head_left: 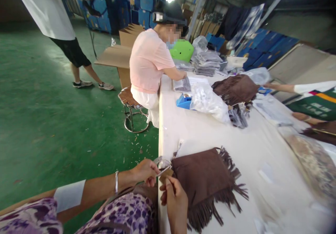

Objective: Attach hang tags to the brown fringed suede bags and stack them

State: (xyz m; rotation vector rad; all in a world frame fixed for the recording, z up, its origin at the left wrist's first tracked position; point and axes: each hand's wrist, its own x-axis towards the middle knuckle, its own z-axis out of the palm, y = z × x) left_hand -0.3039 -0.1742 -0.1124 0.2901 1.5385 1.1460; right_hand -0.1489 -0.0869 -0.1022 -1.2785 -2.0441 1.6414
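Observation:
A brown fringed bag [202, 174] lies flat at the near edge of the white table [183, 129], its fringe toward the right and the front. At its upper left corner, my right hand [175, 199] pinches a small tan tag [166, 174] between thumb and fingers. My left hand [146, 171], with a bracelet on the wrist, is closed just left of the tag, holding a thin light strip or cord that runs to the bag's corner. Clear plastic loops show above the tag.
A person in pink [151, 61] sits on a stool [130, 99] beyond. Further up the table are a plastic bag [208, 101], a blue tape dispenser [183, 102] and another brown bag [237, 87]. Other people's arms reach in at the right.

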